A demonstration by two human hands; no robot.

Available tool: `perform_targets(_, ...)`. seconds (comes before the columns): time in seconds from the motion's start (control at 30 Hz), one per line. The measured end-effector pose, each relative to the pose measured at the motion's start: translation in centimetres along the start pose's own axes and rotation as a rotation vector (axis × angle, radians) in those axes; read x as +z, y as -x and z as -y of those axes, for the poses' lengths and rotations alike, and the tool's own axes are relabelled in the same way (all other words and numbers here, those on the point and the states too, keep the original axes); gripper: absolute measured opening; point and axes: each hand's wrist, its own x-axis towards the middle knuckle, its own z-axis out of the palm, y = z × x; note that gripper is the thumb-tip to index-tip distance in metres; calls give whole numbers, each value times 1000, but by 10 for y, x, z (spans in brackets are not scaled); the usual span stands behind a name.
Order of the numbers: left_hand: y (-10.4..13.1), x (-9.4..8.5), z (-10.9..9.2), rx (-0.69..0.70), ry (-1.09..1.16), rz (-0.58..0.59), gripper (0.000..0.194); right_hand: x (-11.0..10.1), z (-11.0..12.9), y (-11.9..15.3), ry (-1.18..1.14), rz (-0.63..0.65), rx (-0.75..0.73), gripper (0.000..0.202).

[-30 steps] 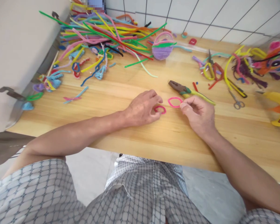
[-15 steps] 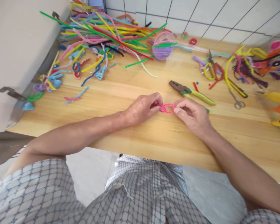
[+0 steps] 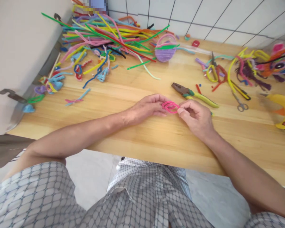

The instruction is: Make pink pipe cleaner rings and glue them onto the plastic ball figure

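Pliers (image 3: 191, 93) behind right hand (image 3: 197, 118)

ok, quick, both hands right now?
Left hand: fingers parted at the pink loops; whether it grips them can't be told.
Right hand: closed, pinching the pink loops.

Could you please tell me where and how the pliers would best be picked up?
The pliers are probably best gripped by the yellow handles, coming from above on the right. They lie on their side, the brown head pointing away to the left and the handles slanting back to the right, close to the right hand.
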Motion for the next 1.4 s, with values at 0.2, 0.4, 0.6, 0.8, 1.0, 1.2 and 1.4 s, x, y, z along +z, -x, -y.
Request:
perform_targets(0.2, -1, -4, 6, -39, -29, 49, 20, 1, -1, 0, 46, -2, -13, 28)
perform_targets(0.4, 0, -3, 5, -72, -36, 44, 19, 3, 1, 1, 89, -13, -22, 28)
perform_targets(0.6, -1, -3, 6, -45, -76, 48, 18, 2, 1, 2, 99, -5, -22, 32)
perform_targets(0.8, -1, -3, 5, -45, -97, 95, 18, 6, -4, 4, 40, -11, 34, 35)
perform_targets(1.0, 0, -3, 6, -43, -138, 128, 26, 9, -5, 5, -115, 38, 80, 29)
perform_targets(1.2, 5, -3, 10, 183, -394, 88, 28, 6, -3, 4, -175, -5, 115, 24)
perform_targets(1.4, 9, 1, 10, 333, -610, -16, 25, 8, -4, 5, -185, 2, 90, 27)
